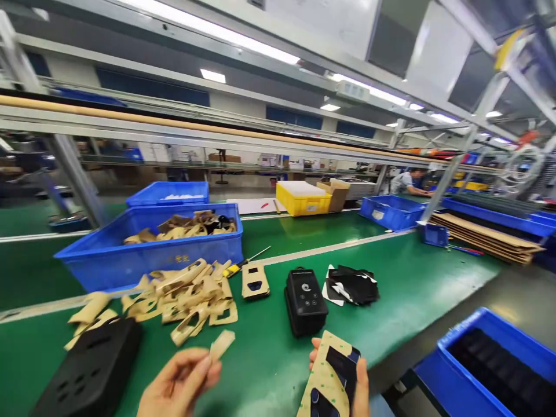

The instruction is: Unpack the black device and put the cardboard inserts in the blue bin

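Observation:
My left hand (180, 382) pinches a small, pale, translucent strip (223, 344) between thumb and fingers, above the green bench. In my right hand (361, 387) is a flat panel (322, 376) with tan backing paper, green marks and dark windows; it is tilted, its lower end cut off by the frame. Beyond my hands a black device (306, 301) with a round logo stands upright. Left of it lies a stack of tan-backed panels (255, 280). Many curled tan paper scraps (191, 295) are heaped nearer my left side, and a black molded case (89, 368) lies at the lower left.
A blue bin (152, 259) of tan scraps stands behind the heap, with a yellow-handled screwdriver (234, 269) beside it. Black and white sheets (353, 285) lie right of the device. A blue crate (486, 370) with black parts sits lower right. Another person (406, 182) is far right.

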Tool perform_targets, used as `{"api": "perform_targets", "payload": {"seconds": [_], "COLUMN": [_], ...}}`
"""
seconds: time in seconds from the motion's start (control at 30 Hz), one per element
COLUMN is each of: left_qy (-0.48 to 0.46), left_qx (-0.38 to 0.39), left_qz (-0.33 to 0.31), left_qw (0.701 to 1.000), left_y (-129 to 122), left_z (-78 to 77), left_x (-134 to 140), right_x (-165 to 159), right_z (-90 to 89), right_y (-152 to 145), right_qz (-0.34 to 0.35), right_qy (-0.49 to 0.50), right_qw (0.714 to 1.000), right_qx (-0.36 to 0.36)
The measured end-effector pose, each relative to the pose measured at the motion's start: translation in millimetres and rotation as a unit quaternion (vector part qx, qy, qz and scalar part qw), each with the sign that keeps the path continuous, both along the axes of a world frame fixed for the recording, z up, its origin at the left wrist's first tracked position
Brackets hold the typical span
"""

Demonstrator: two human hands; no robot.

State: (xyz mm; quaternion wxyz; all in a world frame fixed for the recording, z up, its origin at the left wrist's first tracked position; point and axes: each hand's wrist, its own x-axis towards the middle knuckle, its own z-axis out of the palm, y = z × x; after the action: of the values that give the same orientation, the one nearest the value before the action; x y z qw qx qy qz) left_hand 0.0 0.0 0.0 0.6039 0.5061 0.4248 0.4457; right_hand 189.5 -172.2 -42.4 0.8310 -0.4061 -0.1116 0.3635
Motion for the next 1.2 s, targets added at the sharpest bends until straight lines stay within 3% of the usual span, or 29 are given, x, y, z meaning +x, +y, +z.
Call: {"api": "perform_targets", "payload": {"seconds": [0.07, 0.1, 0.17, 0.23, 0.33, 0.47, 0.57, 0.67, 0.83, 1.03, 1.2], "left_qy": [0.071, 0.152, 0.241, 0.226, 0.182, 0.204, 0.192, 0.146, 0.057, 0.178, 0.187], "left_qx": [0.201, 0.271, 0.338, 0.340, 0.293, 0.224, 0.153, 0.089, 0.043, 0.151, 0.198], "left_qz": [0.062, 0.047, -0.016, -0.137, -0.308, -0.394, -0.397, -0.355, -0.323, -0.367, -0.312], "left_qw": [0.975, 0.949, 0.910, 0.903, 0.887, 0.868, 0.884, 0.919, 0.944, 0.900, 0.910], "left_y": [22, 29, 29, 10, -35, -68, -59, -42, -45, -72, -56], "left_z": [8.2, 12.3, 17.4, 14.7, -3.5, -21.1, -16.0, -8.2, -12.5, -18.8, 4.7], "left_x": [7, 11, 17, 24, 35, 40, 32, 23, 16, 8, 4], "right_x": [-6, -10, -18, -27, -39, -48, -46, -41, -42, -41, -44], "right_z": [-7.4, -11.7, -21.4, -31.4, -41.1, -34.4, -21.4, -13.0, -10.6, -10.3, -24.5], "right_y": [6, 10, 16, 20, 22, 19, 17, 16, 18, 21, 17], "right_qz": [0.014, 0.025, 0.041, 0.051, 0.045, 0.043, 0.109, 0.174, 0.156, 0.144, 0.269], "right_qy": [0.065, 0.072, 0.069, 0.054, 0.016, 0.012, 0.129, 0.203, 0.211, 0.226, 0.188], "right_qw": [0.998, 0.997, 0.997, 0.997, 0.997, 0.998, 0.986, 0.964, 0.965, 0.963, 0.943], "right_qx": [-0.004, -0.005, -0.014, -0.033, -0.062, -0.054, -0.006, 0.002, -0.012, -0.014, -0.046]}}
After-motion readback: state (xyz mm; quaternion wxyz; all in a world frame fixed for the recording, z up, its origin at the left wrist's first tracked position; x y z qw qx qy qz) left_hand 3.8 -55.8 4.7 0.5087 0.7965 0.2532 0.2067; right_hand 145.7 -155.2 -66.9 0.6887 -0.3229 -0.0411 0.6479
